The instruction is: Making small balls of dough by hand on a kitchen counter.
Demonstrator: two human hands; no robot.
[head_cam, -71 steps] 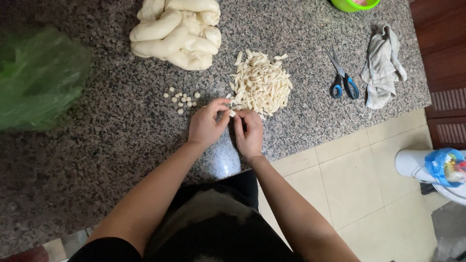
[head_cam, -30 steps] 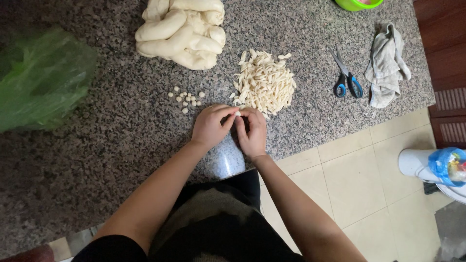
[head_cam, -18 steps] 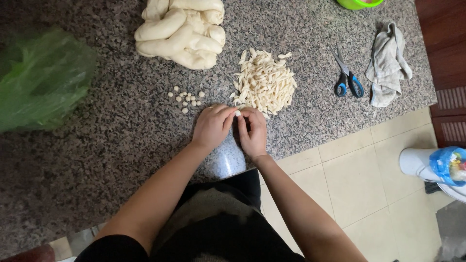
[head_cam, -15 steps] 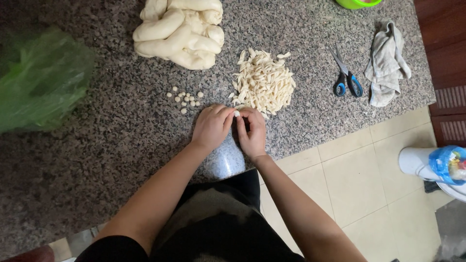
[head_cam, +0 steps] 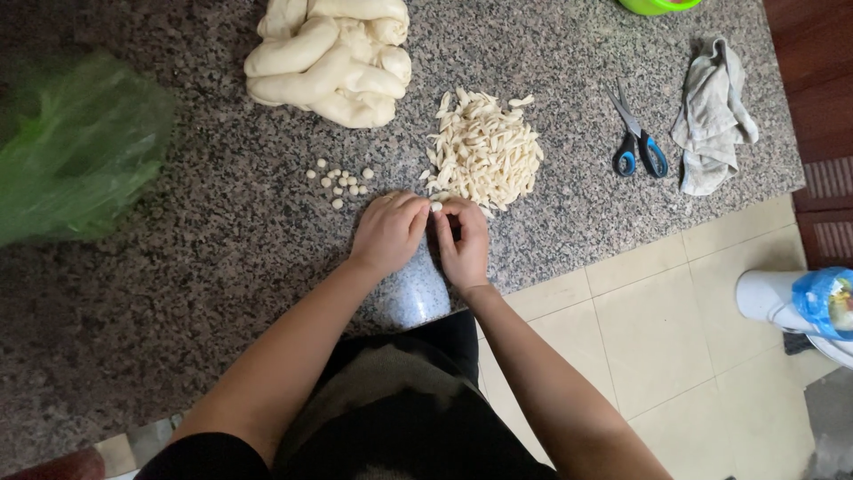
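My left hand and my right hand meet fingertip to fingertip on the granite counter, pinching one small piece of pale dough between them. Just beyond my fingers lies a heap of shaped dough pieces. Several small round dough bits are scattered to the left of that heap. A big lump of folded dough rests at the far side of the counter.
A green plastic bag lies at the left. Blue-handled scissors and a crumpled grey cloth sit at the right. A green bowl rim shows at the top edge. A white and blue object stands on the tiled floor.
Both hands stay together at the same spot by the heap, with only slight finger movement on the small dough piece.
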